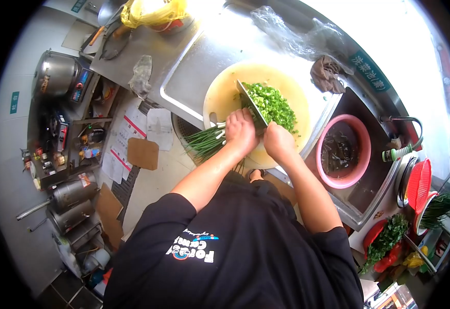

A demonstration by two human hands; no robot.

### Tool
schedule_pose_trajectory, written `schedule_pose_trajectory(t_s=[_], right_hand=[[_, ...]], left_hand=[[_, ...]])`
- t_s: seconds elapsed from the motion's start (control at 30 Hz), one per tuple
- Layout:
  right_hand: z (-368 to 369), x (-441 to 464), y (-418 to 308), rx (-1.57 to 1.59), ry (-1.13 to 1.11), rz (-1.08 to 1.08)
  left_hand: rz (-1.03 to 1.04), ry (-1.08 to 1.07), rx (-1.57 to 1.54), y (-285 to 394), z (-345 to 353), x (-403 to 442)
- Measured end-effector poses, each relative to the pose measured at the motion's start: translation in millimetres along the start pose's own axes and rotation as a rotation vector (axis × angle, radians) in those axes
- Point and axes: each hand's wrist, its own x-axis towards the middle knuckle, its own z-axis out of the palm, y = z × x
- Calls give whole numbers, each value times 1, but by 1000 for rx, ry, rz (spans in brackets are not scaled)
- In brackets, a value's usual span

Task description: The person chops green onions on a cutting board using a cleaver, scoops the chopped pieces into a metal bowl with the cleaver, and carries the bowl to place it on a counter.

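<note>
Scallions (207, 143) lie gripped under the left hand (241, 133); the right hand (279, 140) grips the knife (252, 104), chopped pieces (275, 107) beyond it. Chopping seems underway, the next cut calling for a steady left hold.

White glare (389, 36) fills the upper right — strong enough to bleach that side. A grey wall (8, 149) (small teal label (14, 102) on it) stands behind crowded shelves (83, 121); papers (132, 126) and cardboard (142, 154) lie on the floor (155, 188) — beside the steel counter (155, 44).
</note>
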Motion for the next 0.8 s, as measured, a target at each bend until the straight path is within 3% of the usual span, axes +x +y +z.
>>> schedule_pose_trajectory(t_s=[0.13,0.33,0.53,0.8], right_hand=[[-21,-5,14,-50,-63,37],[-19,-6,33,7,99,8],[-17,-2,34,38,28,84],[-16,-2,35,82,80,110]], left_hand=[[-39,-89,2,2,-5,3],[-30,-138,32,3,-9,4],[196,-187,28,2,-11,36],[115,-130,21,5,-11,35]])
